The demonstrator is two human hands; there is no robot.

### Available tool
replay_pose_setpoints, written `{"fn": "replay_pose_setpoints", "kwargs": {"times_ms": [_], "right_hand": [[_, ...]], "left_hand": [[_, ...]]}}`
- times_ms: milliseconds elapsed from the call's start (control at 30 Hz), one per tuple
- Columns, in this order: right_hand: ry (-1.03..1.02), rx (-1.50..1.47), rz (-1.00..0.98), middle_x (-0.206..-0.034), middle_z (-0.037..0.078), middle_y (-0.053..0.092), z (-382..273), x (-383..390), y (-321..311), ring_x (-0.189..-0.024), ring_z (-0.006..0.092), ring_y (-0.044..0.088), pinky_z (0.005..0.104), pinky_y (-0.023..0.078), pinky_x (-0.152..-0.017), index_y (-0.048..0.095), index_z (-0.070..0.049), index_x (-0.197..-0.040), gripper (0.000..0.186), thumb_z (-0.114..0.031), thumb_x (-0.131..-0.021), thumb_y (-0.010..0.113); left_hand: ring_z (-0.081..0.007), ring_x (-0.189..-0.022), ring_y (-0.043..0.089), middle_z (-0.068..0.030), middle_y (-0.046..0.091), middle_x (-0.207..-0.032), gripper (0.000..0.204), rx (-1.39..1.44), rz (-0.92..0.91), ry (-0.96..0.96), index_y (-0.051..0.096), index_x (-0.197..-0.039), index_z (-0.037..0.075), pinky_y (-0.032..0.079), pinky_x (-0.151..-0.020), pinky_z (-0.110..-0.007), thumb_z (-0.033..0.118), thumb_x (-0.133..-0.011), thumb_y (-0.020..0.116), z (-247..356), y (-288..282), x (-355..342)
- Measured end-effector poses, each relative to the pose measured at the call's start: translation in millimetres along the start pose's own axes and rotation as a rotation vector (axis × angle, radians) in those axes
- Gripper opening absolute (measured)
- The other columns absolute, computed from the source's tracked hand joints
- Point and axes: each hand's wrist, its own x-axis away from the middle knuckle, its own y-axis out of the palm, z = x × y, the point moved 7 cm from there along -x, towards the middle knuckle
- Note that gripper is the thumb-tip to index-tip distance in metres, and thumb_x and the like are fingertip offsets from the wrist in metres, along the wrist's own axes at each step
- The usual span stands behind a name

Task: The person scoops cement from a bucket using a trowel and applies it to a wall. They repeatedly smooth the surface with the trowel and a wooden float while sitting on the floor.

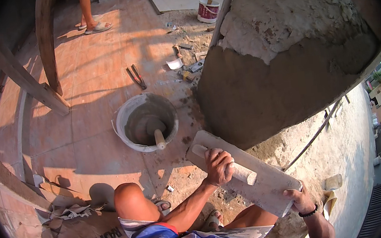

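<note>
A long, pale plastering float [271, 182] lies slantwise across my lap side, its flat board tilted and its bar handle up. My left hand [218, 166] is closed round that handle. At the board's near right end, my right hand [301, 199] grips the edge; some of its fingers are hidden underneath. Beyond the float's far end stands a column face with smooth, dark wet plaster [252, 89] below and rough, lighter mortar [281, 7] above. To the left, a white bucket [120, 126] holds grey mortar and a mortar-coated tool with a wooden handle [159, 140].
Pincers [136, 77] and scattered small tools [188, 75] lie on the tiled floor. A maroon-and-white pail [208, 12] stands farther back. Wooden props [48, 45] rise on the left, near another person's legs [88, 13]. A brown paper sack [89, 236] lies at lower left.
</note>
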Motion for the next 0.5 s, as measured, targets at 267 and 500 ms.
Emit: {"fn": "replay_pose_setpoints", "kwargs": {"times_ms": [267,500], "right_hand": [[-0.456,0.857,-0.008,-0.095,0.019,0.068,68,-42,22,-0.084,0.0229,0.066,0.0350,0.052,-0.074,0.053,-0.001,-0.129,0.053,-0.028,-0.086,0.069],[-0.352,0.780,-0.089,-0.099,0.024,0.069,50,-109,79,-0.085,0.0320,0.071,0.0384,0.056,-0.073,0.035,-0.002,-0.145,0.067,-0.013,-0.088,0.067]], "left_hand": [[-0.0324,-0.110,0.051,-0.0243,0.045,-0.124,0.067,0.584,0.365,-1.218,0.024,-0.138,-0.004,0.044,-0.094,-0.040,0.017,-0.089,0.064,-73,28,38],[-0.0269,-0.111,0.053,-0.0183,0.055,-0.123,0.051,0.546,0.555,-1.089,0.039,-0.132,-0.005,0.042,-0.095,-0.038,0.015,-0.091,0.061,-212,56,21]]}}
